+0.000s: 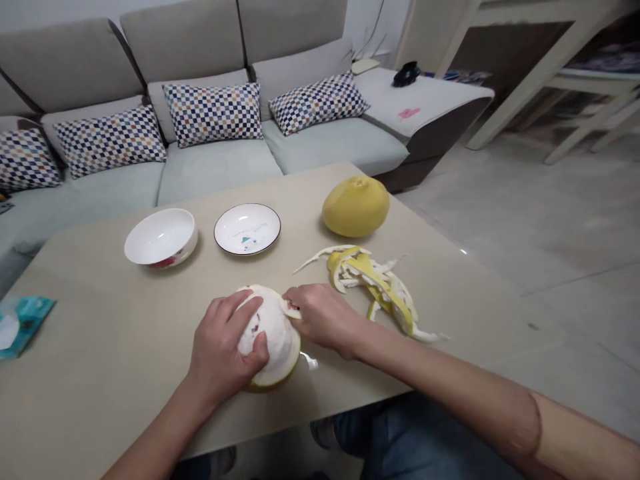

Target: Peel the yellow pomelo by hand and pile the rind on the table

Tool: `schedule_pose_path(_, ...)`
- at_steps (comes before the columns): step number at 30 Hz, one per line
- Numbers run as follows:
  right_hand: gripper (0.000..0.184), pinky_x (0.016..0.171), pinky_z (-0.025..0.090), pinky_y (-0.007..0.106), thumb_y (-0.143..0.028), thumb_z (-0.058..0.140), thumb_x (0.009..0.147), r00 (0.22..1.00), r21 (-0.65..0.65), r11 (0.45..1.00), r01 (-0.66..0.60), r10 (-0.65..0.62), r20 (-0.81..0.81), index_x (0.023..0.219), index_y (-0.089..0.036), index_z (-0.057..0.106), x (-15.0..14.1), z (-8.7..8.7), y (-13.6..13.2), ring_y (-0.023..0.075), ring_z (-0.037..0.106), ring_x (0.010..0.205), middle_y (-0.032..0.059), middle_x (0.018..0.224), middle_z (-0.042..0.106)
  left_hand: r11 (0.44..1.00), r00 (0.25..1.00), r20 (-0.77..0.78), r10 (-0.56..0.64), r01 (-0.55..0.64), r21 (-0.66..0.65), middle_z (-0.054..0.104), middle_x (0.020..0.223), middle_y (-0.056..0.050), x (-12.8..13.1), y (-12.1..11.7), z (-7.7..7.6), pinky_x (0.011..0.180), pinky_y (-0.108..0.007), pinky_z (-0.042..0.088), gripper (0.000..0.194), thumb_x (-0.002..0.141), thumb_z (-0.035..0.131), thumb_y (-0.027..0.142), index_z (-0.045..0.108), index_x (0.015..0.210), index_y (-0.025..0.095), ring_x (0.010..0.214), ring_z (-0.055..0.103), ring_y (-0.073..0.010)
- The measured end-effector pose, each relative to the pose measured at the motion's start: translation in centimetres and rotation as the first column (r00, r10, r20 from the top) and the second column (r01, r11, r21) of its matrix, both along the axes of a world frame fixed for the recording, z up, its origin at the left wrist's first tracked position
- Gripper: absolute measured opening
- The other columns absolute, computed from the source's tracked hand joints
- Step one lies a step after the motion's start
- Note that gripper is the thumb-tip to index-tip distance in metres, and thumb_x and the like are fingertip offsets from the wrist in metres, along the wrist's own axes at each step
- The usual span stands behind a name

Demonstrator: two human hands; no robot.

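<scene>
A partly peeled pomelo (275,327) stands near the table's front edge. White pith covers its upper part, and yellow-green skin shows around its base. Spread over its left side, the fingers of my left hand (225,343) grip it and hold it against the table. At the pomelo's upper right, my right hand (320,317) is closed on a pale strip of peel (291,311) that still touches the fruit. Its fingertips are partly hidden. A small white plastic-looking piece (311,362) lies just right of the pomelo.
Yellow and white peel strips (380,283) lie in a heap to the right, before a whole pomelo (356,207). A white bowl (163,233) and a small plate (247,230) stand farther back. A teal packet (25,323) lies left. Beyond the table is a sofa (215,170).
</scene>
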State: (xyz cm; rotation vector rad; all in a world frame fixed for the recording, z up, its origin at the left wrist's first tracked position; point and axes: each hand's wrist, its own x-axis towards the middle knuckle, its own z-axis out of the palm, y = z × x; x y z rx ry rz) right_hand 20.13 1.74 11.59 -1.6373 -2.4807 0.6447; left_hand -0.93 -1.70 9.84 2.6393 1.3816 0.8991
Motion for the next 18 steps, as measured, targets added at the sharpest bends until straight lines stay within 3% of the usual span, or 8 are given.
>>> schedule_pose_path(2,0.024,0.074,0.044,0.026,-0.024,0.057,0.084,0.989,-0.02,0.999,0.039,-0.042,-0.139,0.101,-0.019,0.073,0.6,-0.5,0.6,0.022,0.069,0.092,0.0082,0.097,0.076,1.0,1.0,0.005,0.0,0.0,0.004,0.061,0.125,-0.012,-0.2,-0.2,-0.1,0.093,-0.042,0.047,0.038,0.086,0.053,0.027,0.058,0.123,0.018,0.109,0.056,-0.027)
schedule_pose_path(5,0.026,0.076,0.046,0.026,-0.026,0.056,0.085,0.973,-0.103,0.995,-0.006,-0.018,-0.23,0.105,-0.023,0.073,1.9,0.1,0.7,0.0206,0.069,0.093,0.0049,0.1,0.076,1.0,1.0,0.009,-0.02,0.02,0.024,0.059,0.127,-0.013,-0.7,-0.7,-0.4,0.093,-0.044,0.047,0.039,0.087,0.051,0.027,0.056,0.125,0.019,0.111,0.055,-0.0275)
schedule_pose_path(10,0.034,0.077,0.047,0.03,-0.031,0.062,0.081,0.977,-0.183,0.968,-0.171,0.142,-0.161,0.114,-0.027,0.07,3.8,3.1,-0.6,0.0251,0.068,0.098,0.0051,0.107,0.074,0.999,0.999,0.0,-0.035,0.035,0.029,0.057,0.129,-0.013,-1.4,-1.2,-0.7,0.094,-0.045,0.045,0.04,0.087,0.05,0.027,0.053,0.127,0.022,0.112,0.054,-0.0278)
schedule_pose_path(14,0.059,0.085,0.048,0.034,-0.047,0.063,0.081,0.99,-0.171,0.984,-0.051,0.028,-0.137,0.135,-0.022,0.057,3.1,4.3,-1.1,0.0296,0.064,0.11,0.0111,0.122,0.069,0.999,0.999,0.0,-0.048,0.048,0.014,0.057,0.13,-0.012,-1.8,-1.1,-0.7,0.096,-0.045,0.045,0.04,0.088,0.048,0.028,0.052,0.128,0.022,0.115,0.054,-0.0277)
schedule_pose_path(18,0.041,0.078,0.048,0.033,-0.032,0.058,0.085,1.0,-0.162,0.987,-0.017,0.018,0.003,0.123,-0.017,0.065,0.8,4.3,-0.8,0.0292,0.068,0.103,0.0142,0.113,0.072,0.996,0.997,-0.022,-0.073,0.074,0.042,0.056,0.132,-0.014,-1.8,-1.4,-0.5,0.097,-0.045,0.044,0.044,0.088,0.051,0.03,0.049,0.131,0.021,0.118,0.053,-0.0284)
